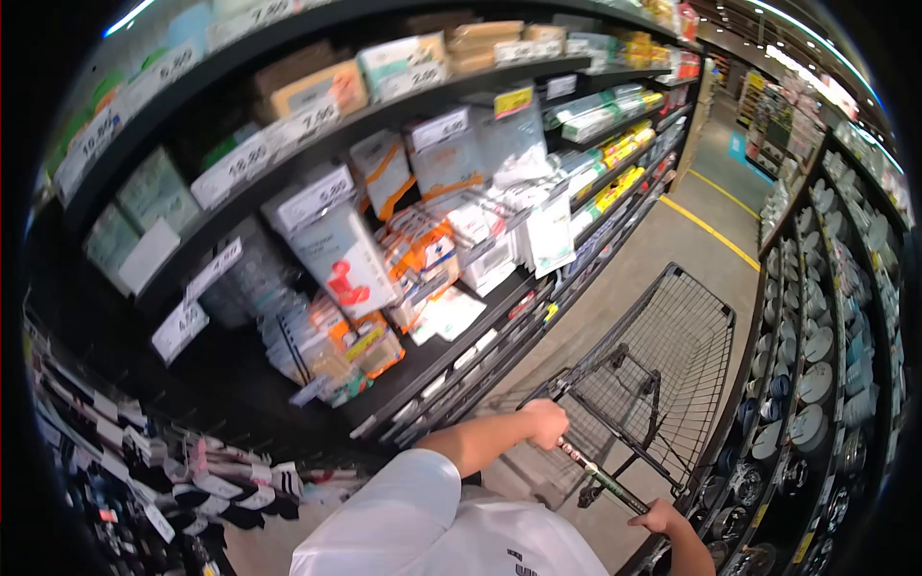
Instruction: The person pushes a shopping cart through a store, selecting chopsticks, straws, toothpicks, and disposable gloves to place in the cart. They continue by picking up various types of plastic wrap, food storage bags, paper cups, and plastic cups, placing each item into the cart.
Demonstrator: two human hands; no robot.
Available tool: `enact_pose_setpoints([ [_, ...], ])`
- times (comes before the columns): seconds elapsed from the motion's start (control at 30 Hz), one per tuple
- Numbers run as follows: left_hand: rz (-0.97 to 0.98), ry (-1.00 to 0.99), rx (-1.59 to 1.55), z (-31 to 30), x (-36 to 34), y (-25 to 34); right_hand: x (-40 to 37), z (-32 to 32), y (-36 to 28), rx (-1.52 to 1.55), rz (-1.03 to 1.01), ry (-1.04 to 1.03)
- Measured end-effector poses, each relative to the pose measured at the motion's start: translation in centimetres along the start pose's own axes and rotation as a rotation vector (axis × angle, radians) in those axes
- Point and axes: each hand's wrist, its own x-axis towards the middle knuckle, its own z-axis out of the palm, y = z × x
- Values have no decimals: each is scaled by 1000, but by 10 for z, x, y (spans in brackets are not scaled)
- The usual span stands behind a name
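Note:
A black wire shopping cart (706, 336) stands in front of me, tilted in the view, with no goods visible in its basket. Its handle (603, 477) runs slantwise between my two hands. My left hand (545, 423) is closed around the handle's upper end, beside the shelves. At the lower end, my right hand (657, 518) wraps the same bar. Both arms reach out from a white short-sleeved shirt.
Dark shelves on the left hold packaged goods (336, 254) with price tags (317, 197). Socks (211, 480) hang at lower left. Plates and bowls (816, 379) line the right-hand shelves. Ahead, the grey floor (696, 226) carries yellow lines (711, 233) across the aisle.

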Motion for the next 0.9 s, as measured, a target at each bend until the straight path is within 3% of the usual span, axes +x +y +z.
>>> enact_pose_setpoints([
  [0.13, 30, 544, -156, 46, -22, 1, 7, 1, 3, -35, 28, -21],
  [0.23, 47, 1130, -427, 77, -48, 9, -5, -2, -13, 20, 45, -28],
  [0.27, 6, 1225, -588, 85, -62, 8, -10, -2, -20, 49, 54, -24],
  [0.33, -254, 1378, -686, 104, -87, -10, -7, 0, -18, 53, 46, -11],
  [0.37, -352, 1483, -617, 119, -98, -35, -6, 3, -15, 57, 44, -2],
  [0.43, -681, 1579, -699, 149, -124, -91, 1, 8, -5, 77, 42, 0],
  [0.47, -924, 1650, -987, 170, -130, -121, 4, 9, -1, 88, 42, 5],
  [0.5, -1073, 1707, -678, 194, -143, -161, 6, 12, 4, 99, 48, 3],
  [0.53, -1053, 1810, -707, 196, -162, -186, 10, 14, 10, 111, 53, 3],
  [0.6, -1271, 1782, -676, 195, -190, -221, 14, 13, 10, 93, 56, 0],
  [0.73, -1262, 1772, -759, 175, -222, -250, 7, 8, -5, 23, 119, -22],
  [0.83, -957, 1893, -989, 194, -213, -280, -2, 5, -25, 26, 150, -5],
  [0.9, -1049, 1920, -960, 192, -205, -285, -7, 5, -32, 19, 145, 14],
])
